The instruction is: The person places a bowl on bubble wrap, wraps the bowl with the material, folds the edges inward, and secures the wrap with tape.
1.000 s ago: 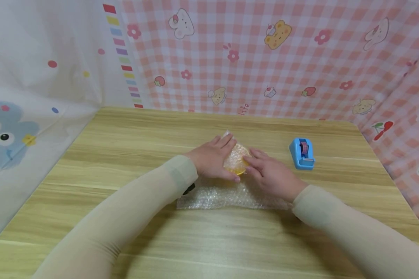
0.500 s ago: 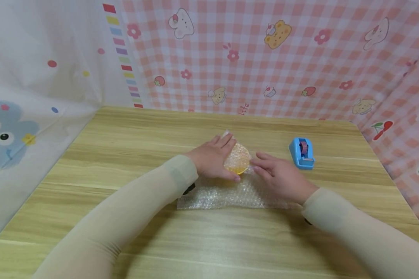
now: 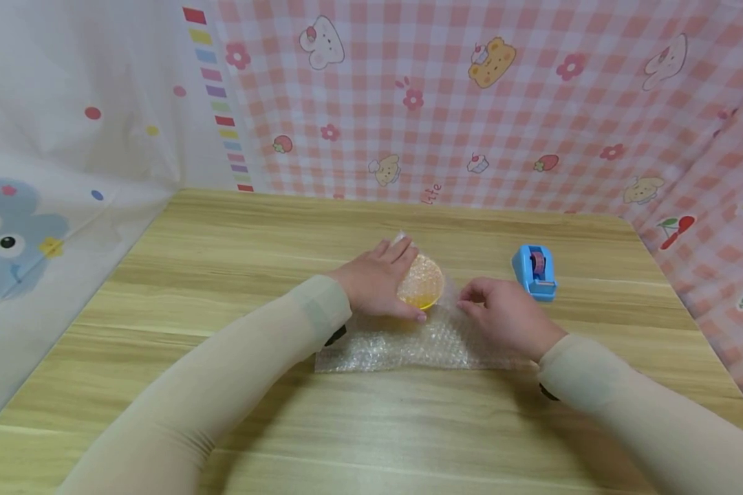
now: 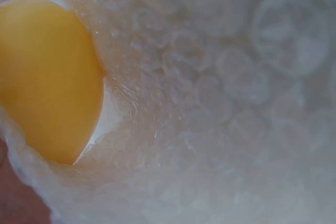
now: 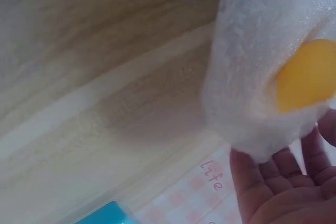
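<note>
A sheet of clear bubble wrap (image 3: 402,349) lies folded over a smooth, round yellow object (image 4: 50,77), whose bright rim shows through in the head view. My left hand (image 3: 376,283) rests on the wrapped object's left side, fingers extended over the top and thumb toward the front. At the right of the bundle, my right hand (image 3: 510,315) pinches the edge of the wrap between thumb and curled forefinger. The right wrist view shows the yellow side bare inside the wrap's open end, the fingers right at that edge. The object's far left part is hidden under my left hand.
A blue tape dispenser (image 3: 535,275) with a pinkish roll stands just beyond my right hand on the wooden table (image 3: 371,426). Behind the table's back edge hangs a pink checked cloth (image 3: 371,103); a white printed cloth (image 3: 130,89) hangs at the left.
My right hand has drawn back to the right from the yellow rim, and its fingers have curled onto the wrap's edge. My left hand has stayed in place.
</note>
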The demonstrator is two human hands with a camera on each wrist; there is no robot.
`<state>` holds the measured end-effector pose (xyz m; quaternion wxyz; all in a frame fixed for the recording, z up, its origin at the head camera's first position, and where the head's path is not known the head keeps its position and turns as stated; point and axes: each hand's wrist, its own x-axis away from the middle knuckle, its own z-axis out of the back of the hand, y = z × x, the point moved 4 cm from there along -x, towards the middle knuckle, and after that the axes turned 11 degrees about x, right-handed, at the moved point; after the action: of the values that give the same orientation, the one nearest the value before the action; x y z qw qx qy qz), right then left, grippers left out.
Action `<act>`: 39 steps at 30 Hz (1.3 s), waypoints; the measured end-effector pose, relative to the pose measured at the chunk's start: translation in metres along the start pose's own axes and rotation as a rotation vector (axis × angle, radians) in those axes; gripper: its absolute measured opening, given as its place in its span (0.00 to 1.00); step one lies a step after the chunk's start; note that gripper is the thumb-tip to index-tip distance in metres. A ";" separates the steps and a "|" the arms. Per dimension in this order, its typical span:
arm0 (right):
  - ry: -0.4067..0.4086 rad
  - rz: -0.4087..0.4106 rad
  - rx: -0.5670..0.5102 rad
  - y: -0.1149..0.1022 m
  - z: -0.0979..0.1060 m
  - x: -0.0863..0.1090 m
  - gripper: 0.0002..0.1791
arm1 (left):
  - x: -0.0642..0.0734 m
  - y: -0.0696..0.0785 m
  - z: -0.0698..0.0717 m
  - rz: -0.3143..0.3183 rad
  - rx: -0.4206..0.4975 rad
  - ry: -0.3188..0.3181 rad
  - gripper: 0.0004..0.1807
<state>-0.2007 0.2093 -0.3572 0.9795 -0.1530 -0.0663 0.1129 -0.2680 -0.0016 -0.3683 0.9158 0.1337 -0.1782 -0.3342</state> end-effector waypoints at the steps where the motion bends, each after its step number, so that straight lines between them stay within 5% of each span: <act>1: -0.012 -0.008 -0.001 0.001 -0.001 0.000 0.08 | 0.000 0.000 0.000 -0.001 0.001 0.001 0.70; 9: -0.097 -0.087 0.001 0.009 -0.006 -0.002 0.05 | 0.001 0.000 0.000 0.003 0.018 -0.010 0.70; 24: -0.151 -0.108 0.100 0.015 -0.007 0.005 0.14 | 0.002 0.000 0.000 0.007 0.017 -0.010 0.70; 39: -0.198 -0.114 0.141 0.018 -0.008 0.015 0.09 | 0.001 0.000 -0.001 0.012 0.015 -0.013 0.70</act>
<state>-0.1885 0.2271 -0.3693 0.9814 -0.0679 -0.1629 0.0760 -0.2668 -0.0023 -0.3686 0.9156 0.1372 -0.1876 -0.3283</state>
